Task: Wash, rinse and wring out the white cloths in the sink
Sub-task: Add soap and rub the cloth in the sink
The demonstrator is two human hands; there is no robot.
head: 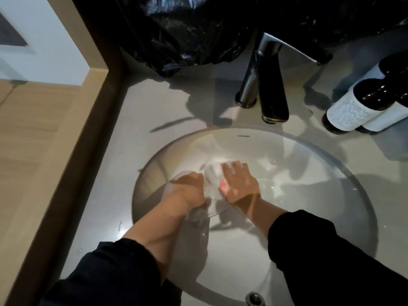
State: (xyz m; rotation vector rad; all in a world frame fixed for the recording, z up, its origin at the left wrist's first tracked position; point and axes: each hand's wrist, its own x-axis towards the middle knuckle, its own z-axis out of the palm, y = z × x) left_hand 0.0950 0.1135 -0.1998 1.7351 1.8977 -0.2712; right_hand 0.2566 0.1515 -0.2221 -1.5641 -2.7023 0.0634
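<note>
1. One white cloth (213, 182) in view, bunched, low in the middle of the sink (309, 173); whether others lie under it, cannot tell.
2. Left hand (189, 187) clenches the near end of the bunch. Right hand (239, 184) lies flat on top, fingers spread, pressing.
3. Judgement: scrubbing step. Best done by anchoring with the left and rubbing fold against fold, turning the bunch often.
4. Faucet (272, 85) shows no stream. Bottles (353, 107) stand on the counter beside it, well apart from the hands.

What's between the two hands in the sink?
Head view: the white cloth, gripped by the left hand and pressed by the right hand.
</note>
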